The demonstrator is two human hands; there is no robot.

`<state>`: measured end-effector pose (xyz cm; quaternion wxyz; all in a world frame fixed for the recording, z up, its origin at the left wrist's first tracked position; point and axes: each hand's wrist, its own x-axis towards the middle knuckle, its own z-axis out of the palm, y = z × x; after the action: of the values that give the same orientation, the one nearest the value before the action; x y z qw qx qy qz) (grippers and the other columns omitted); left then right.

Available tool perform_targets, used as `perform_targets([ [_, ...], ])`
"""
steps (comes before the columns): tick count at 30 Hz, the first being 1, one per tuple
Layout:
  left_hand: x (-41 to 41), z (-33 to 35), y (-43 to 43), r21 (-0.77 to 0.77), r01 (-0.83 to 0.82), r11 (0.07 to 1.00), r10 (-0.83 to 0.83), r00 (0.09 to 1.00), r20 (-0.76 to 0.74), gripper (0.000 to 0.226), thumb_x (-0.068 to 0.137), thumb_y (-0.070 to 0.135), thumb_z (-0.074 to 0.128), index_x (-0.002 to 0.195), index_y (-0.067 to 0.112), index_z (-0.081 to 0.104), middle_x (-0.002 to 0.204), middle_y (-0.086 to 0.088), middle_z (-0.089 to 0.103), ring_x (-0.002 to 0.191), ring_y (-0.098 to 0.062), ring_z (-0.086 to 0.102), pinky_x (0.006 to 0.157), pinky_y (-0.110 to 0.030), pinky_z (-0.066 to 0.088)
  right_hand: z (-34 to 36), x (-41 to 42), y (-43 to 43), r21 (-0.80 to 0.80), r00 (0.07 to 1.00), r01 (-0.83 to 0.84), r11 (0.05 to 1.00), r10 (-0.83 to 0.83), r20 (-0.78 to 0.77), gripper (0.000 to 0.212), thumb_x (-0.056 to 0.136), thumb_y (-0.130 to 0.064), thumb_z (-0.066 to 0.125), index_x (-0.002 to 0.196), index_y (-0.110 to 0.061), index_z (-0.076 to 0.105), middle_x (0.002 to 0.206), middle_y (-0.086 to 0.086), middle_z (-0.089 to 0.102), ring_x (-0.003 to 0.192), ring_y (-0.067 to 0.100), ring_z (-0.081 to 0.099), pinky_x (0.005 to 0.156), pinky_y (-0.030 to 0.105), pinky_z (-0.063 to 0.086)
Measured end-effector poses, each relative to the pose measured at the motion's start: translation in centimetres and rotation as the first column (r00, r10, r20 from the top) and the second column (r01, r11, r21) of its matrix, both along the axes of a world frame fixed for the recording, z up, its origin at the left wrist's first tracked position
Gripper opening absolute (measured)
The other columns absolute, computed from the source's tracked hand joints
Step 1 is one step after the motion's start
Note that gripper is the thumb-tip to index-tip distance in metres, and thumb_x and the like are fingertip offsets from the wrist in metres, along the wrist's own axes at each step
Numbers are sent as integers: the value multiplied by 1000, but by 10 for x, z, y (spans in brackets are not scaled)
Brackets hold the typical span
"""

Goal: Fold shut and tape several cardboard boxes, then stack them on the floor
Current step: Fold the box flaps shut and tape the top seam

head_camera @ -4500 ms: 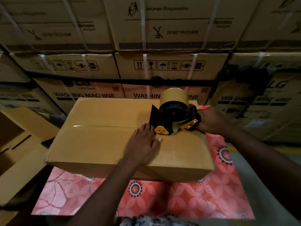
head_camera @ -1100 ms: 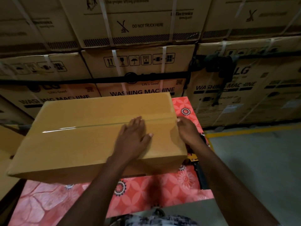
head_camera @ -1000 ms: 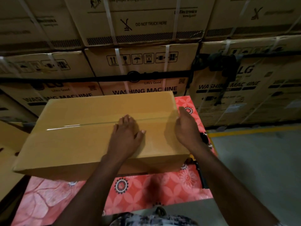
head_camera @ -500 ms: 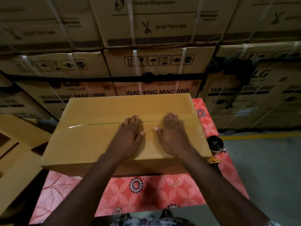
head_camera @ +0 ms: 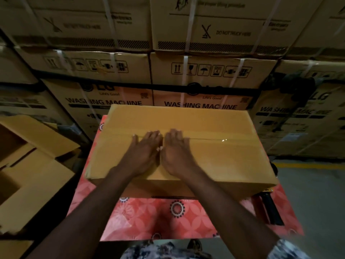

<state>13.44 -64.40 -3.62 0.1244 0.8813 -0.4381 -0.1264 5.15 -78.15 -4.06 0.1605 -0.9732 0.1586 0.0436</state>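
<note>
- At the far left, an open cardboard box (head_camera: 37, 165) stands with its flaps up, beside the table and lower than the tabletop.
- A table covered with a red flower-patterned cloth (head_camera: 149, 217) fills the middle foreground.
- The closed cardboard box (head_camera: 214, 122) sits on that cloth, long side toward the viewer. Its top flaps are folded flat and it covers most of the table.
- The left hand (head_camera: 143, 152) lies palm down on top of the box, just left of centre. The fingers are straight and spread a little, gripping nothing.
- The right hand (head_camera: 177, 152) lies flat right beside it — the two hands touch along their inner edges. Its fingers are also straight and reach onto the centre seam.
- A strip of clear tape (head_camera: 224, 140) runs along the seam from side to side, catching a glint of light to the right of the hands.
- A tape dispenser (head_camera: 269, 208) lies on the cloth at the box's near right corner — only its black handle and a yellow part show.
- A grey floor (head_camera: 317, 202) with a yellow line lies at the right.
- Behind everything stands a wall of strapped washing machine cartons (head_camera: 201, 75).
</note>
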Motion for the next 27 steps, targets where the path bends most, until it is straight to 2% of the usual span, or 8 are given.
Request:
perform_targets([
  [4, 32, -4, 56, -5, -141, 990, 141, 988, 61, 75, 97, 58, 13, 160, 20, 23, 168, 2, 17, 155, -19, 12, 122, -53, 8, -8, 3, 13, -33, 995, -80, 996, 82, 64, 68, 107, -48, 28, 161, -9, 14, 170, 11, 5, 157, 27, 0, 125, 52, 3],
  [10, 49, 16, 85, -178, -411, 894, 384, 908, -164, 59, 106, 26, 49, 157, 5, 27, 168, -10, 15, 152, -30, 21, 120, -39, 19, -3, 23, 24, -88, 960, 281, 956, -280, 26, 80, 105, -53, 30, 159, 3, 10, 168, 23, 3, 155, 38, 0, 125, 54, 4],
  [13, 50, 9, 91, -233, -456, 859, 413, 886, -210, 59, 104, 17, 52, 157, 4, 29, 166, -11, 21, 149, -30, 29, 115, -33, 27, -4, 42, 80, -37, 994, 83, 996, -80, 71, 79, 105, -51, 33, 158, 4, 13, 167, 25, 5, 155, 39, 1, 125, 53, 4],
  [16, 58, -1, 105, -294, -589, 753, 494, 801, -338, 46, 103, 17, 54, 148, 8, 46, 143, -19, 55, 131, -36, 53, 100, -38, 43, -2, 54, 121, -19, 967, -226, 974, 227, 119, 73, 104, -46, 39, 158, 0, 19, 167, 21, 10, 155, 36, 5, 125, 52, 5],
  [19, 62, -10, 122, -378, -677, 632, 373, 693, -617, 25, 103, 16, 55, 122, 28, 66, 114, -3, 72, 107, -28, 68, 90, -40, 52, 2, 63, 125, 35, 932, -295, 955, 279, 229, 66, 103, -41, 47, 155, -5, 29, 166, 15, 23, 154, 30, 16, 125, 49, 9],
  [22, 65, -12, 129, -365, -749, 553, 278, 579, -766, 30, 101, 17, 58, 112, 43, 68, 114, 7, 74, 105, -22, 69, 92, -40, 55, -4, 68, 110, 5, 974, 51, 999, -51, 221, 72, 103, -46, 41, 156, -1, 23, 166, 19, 20, 154, 34, 14, 125, 52, 9],
  [24, 65, -15, 127, -345, -778, 525, 241, 525, -816, 28, 103, 17, 55, 113, 39, 69, 113, 8, 73, 105, -20, 69, 91, -37, 54, -8, 71, 108, -53, 982, 161, 986, -155, 104, 79, 104, -53, 31, 159, 1, 11, 168, 21, 6, 156, 36, 1, 125, 55, 2],
  [27, 67, -18, 122, -257, -835, 486, 164, 377, -912, 26, 105, 24, 51, 123, 18, 69, 117, -4, 73, 110, -24, 67, 96, -38, 51, -9, 73, 138, -19, 991, -59, 998, 61, 122, 82, 103, -56, 29, 160, -1, 7, 168, 20, -1, 155, 37, -7, 125, 54, 0],
])
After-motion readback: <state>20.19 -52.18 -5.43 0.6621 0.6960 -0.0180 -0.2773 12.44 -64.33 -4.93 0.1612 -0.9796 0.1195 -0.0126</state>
